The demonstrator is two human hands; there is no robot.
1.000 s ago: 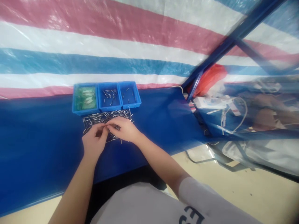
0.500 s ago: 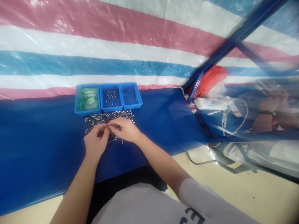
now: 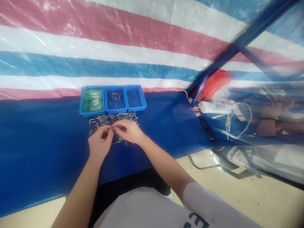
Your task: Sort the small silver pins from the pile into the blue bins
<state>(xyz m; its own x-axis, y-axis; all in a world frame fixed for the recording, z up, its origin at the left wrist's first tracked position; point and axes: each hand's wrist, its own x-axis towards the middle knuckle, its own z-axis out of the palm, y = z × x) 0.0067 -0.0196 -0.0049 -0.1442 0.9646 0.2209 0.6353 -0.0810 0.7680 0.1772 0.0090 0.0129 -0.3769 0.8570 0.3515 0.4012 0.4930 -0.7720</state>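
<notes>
Fingertips of my left hand [image 3: 101, 141] and my right hand [image 3: 129, 130] meet in a pinch over a spread of thin metal pins [image 3: 102, 119]. What they pinch, if anything, is too small to make out. The pins lie loose on the blue tabletop [image 3: 49, 142], partly covered by both hands. Just behind them stand three blue bins in a row. The left bin [image 3: 81, 106] holds green and clear plastic pieces [image 3: 93, 99]. Several pins lie in the middle bin [image 3: 116, 110], and a few in the right bin [image 3: 143, 103].
A striped plastic sheet [image 3: 106, 47] hangs behind the table. Blue metal frame bars [image 3: 220, 60] slant up at the right. Past them are a red bag [image 3: 215, 84], white cables [image 3: 249, 115] and another person's blurred arm [image 3: 266, 128] at a neighbouring table.
The view has shifted slightly, so bins, pins and hands appear a little farther right. Both hands keep their fingertips together over the pins.
</notes>
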